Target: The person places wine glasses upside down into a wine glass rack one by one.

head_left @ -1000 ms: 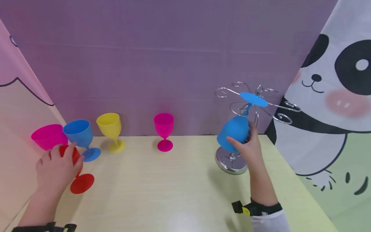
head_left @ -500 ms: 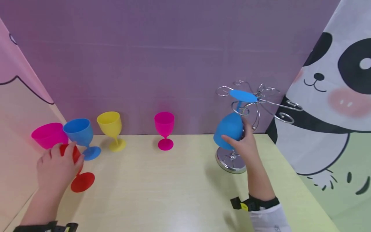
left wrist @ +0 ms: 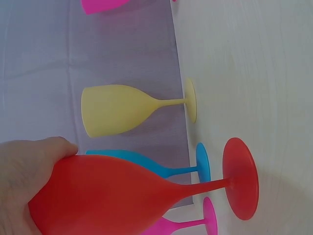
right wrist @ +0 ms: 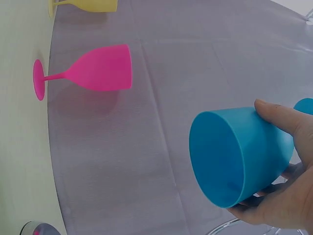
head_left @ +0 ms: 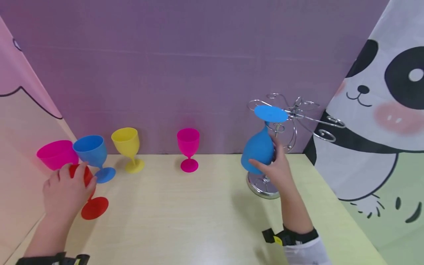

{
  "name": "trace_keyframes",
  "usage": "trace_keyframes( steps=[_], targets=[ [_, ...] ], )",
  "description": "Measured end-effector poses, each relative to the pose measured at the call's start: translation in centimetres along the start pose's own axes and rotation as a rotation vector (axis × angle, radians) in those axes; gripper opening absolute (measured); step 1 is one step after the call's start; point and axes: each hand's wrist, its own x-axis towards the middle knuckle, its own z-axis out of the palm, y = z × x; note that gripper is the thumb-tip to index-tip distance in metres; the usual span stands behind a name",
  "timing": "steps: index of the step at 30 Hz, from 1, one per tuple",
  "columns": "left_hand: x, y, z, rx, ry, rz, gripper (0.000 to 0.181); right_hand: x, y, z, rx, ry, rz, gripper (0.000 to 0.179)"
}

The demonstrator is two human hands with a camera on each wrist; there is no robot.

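Note:
My right hand (head_left: 278,165) grips the bowl of a blue goblet (head_left: 257,152) held upside down, its round foot uppermost. The goblet is in front of a chrome wire rack (head_left: 294,110) with curled arms and overlaps its left side in the head view. In the right wrist view the goblet's open mouth (right wrist: 217,159) shows, thumb on one side and fingers on the other. My left hand (head_left: 66,191) holds a red goblet (left wrist: 117,196) by its bowl at the table's left; its foot (head_left: 94,208) is lowest. Beside it stand a second blue goblet (head_left: 91,152) and a magenta goblet (head_left: 57,154).
A yellow goblet (head_left: 126,143) and another magenta goblet (head_left: 188,143) stand upright along the back of the pale table (head_left: 185,221). The rack's round chrome base (head_left: 261,186) sits at the back right. A purple cloth wall (head_left: 198,81) rises behind; a panda print (head_left: 371,110) covers the right wall.
My right hand has moved the upside-down blue goblet left, away from the middle of the rack, and its foot now lies more level. The left hand stays put with the red goblet.

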Motion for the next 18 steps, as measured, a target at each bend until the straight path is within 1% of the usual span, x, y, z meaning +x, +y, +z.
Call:
trace_keyframes(
  steps=[3, 10, 14, 18],
  targets=[
    [0.0, -0.1, 0.1, 0.001, 0.001, 0.001, 0.075, -0.3, -0.1, 0.0, -0.009, -0.003, -0.006, 0.103],
    [0.0, -0.2, 0.1, -0.001, -0.022, -0.013, 0.077, -0.9, 0.2, 0.0, -0.01, -0.003, -0.009, 0.105],
    [0.0, -0.1, 0.1, -0.004, -0.031, -0.02, 0.077, -1.2, 0.5, 0.0, -0.009, 0.005, -0.014, 0.103],
    [0.0, 0.1, 0.0, -0.002, -0.026, -0.021, 0.076, -1.4, 0.8, 0.0, -0.006, 0.014, -0.016, 0.101]
  ],
)
